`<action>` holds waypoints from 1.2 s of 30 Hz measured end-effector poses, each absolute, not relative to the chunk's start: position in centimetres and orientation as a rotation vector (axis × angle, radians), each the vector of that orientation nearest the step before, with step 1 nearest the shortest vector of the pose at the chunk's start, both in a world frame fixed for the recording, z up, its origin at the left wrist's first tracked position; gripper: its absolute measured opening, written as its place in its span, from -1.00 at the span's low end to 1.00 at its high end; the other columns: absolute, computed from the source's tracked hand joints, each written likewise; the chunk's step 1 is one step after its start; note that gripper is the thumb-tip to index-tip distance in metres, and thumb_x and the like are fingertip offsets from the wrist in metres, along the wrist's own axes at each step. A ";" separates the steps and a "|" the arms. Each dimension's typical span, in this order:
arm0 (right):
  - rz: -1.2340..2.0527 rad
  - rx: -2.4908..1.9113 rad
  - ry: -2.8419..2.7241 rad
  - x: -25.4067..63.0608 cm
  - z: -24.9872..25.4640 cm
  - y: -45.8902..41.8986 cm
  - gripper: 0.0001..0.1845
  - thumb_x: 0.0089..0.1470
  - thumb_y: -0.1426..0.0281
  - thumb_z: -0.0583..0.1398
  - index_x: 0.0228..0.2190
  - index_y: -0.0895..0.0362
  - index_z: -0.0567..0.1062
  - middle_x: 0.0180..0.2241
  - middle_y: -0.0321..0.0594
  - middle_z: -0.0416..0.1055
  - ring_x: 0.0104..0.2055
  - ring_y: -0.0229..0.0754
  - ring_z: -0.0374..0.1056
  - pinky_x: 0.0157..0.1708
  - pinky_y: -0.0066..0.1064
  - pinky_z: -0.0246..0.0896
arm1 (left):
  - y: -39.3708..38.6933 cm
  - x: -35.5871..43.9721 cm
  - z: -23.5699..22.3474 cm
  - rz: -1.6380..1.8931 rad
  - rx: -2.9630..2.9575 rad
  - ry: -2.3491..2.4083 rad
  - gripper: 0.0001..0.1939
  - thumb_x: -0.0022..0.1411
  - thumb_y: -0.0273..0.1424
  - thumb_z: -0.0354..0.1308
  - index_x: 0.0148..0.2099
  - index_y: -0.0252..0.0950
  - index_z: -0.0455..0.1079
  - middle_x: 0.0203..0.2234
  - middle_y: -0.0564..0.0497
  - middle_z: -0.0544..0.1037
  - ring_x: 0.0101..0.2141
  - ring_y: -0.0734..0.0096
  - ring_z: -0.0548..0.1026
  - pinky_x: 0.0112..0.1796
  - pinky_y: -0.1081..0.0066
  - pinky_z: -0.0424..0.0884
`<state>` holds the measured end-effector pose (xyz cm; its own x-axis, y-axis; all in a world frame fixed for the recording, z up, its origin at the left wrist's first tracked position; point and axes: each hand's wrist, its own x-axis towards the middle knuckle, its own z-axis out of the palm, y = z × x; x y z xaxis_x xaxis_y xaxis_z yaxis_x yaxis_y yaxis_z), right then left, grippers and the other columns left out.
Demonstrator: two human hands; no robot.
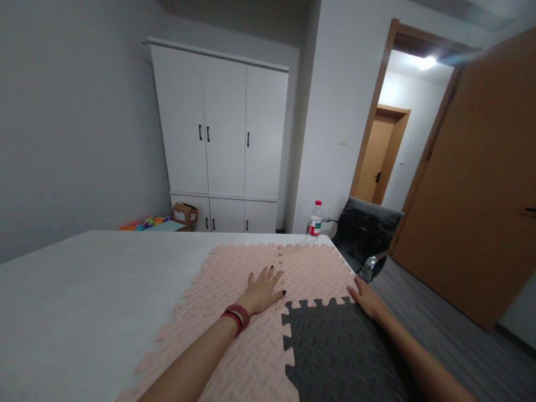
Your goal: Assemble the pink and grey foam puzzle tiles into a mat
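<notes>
Pink foam mat tiles [247,259] with jagged puzzle edges and a raised tread pattern lie joined on the white table. A dark grey foam tile [335,349] lies at the near right, its toothed left and far edges against the pink. Whether all its teeth are locked in, I cannot tell. My left hand [263,291] rests flat on the pink tiles near their seam, fingers spread, red bands at the wrist. At the table's right side, my right hand [367,298] touches the mat's edge by the grey tile's far corner, fingers stretched out and holding nothing.
A water bottle [315,221] with a red cap stands at the table's far right corner. Beyond it is a black chair [366,229]. A white cabinet [226,128], a cardboard box [185,213] and colourful items [146,224] are behind the white table [96,296].
</notes>
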<state>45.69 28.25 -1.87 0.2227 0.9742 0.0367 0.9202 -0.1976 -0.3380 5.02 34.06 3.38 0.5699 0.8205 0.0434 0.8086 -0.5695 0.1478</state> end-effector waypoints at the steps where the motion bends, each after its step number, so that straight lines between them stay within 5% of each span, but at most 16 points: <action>1: 0.266 -2.206 -1.775 45.7 -1.8 28.3 -0.10 0.08 -0.08 -0.22 0.22 0.35 -0.08 0.27 -0.04 -0.16 0.28 -0.14 -0.20 0.23 -0.32 -0.34 | 33.9 5.1 3.4 0.164 2.686 1.405 -0.26 0.18 0.12 -0.36 0.32 -0.07 -0.23 0.30 -0.12 -0.15 0.26 0.00 -0.21 0.07 -0.27 -0.25; 8: 0.268 -2.192 -1.773 45.5 -1.6 28.0 -0.10 0.09 -0.08 -0.21 0.22 0.35 -0.07 0.27 -0.05 -0.15 0.28 -0.15 -0.20 0.23 -0.34 -0.36 | 33.9 5.0 3.6 0.151 2.719 1.420 -0.25 0.18 0.14 -0.38 0.32 -0.11 -0.18 0.29 -0.15 -0.10 0.25 -0.03 -0.16 0.07 -0.27 -0.20; 13: 0.262 -2.218 -1.759 45.4 -1.6 27.9 -0.11 0.09 -0.08 -0.22 0.22 0.34 -0.07 0.27 -0.06 -0.13 0.28 -0.12 -0.19 0.23 -0.29 -0.31 | 35.1 5.9 4.8 0.181 2.791 1.411 -0.24 0.15 0.13 -0.25 0.27 -0.20 0.01 0.19 -0.19 0.17 0.16 -0.02 0.09 0.09 -0.13 -0.08; 20: 0.230 -2.231 -1.762 45.0 -1.1 27.7 -0.12 0.09 -0.06 -0.22 0.21 0.33 -0.04 0.26 -0.07 -0.10 0.27 -0.11 -0.15 0.22 -0.29 -0.26 | 37.2 8.9 5.7 0.222 2.830 1.490 -0.37 0.16 0.06 -0.15 0.08 -0.25 0.29 0.16 -0.25 0.19 0.14 -0.08 0.11 0.12 -0.15 -0.43; 27: 0.236 -2.204 -1.750 44.4 -0.2 27.4 -0.15 0.10 -0.04 -0.20 0.21 0.32 -0.02 0.26 -0.09 -0.09 0.28 -0.14 -0.16 0.22 -0.32 -0.30 | 41.7 10.1 4.9 0.100 2.678 1.526 -0.32 0.25 0.02 -0.21 0.29 -0.25 -0.08 0.27 -0.15 -0.02 0.21 0.03 -0.01 0.14 -0.12 -0.21; 36: 0.224 -2.198 -1.720 44.1 0.0 27.3 -0.15 0.10 -0.05 -0.20 0.21 0.31 -0.03 0.26 -0.08 -0.08 0.27 -0.13 -0.14 0.21 -0.32 -0.24 | 45.5 11.1 3.1 0.113 2.625 1.594 -0.46 0.24 -0.16 0.02 0.22 -0.22 0.08 0.22 -0.11 0.07 0.17 0.04 0.09 0.11 -0.12 -0.01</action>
<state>44.08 27.28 -0.03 0.2546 0.9634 0.0838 0.9096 -0.2092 -0.3590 11.11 45.53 3.09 0.4601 0.8875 0.0273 0.8824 -0.4605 0.0964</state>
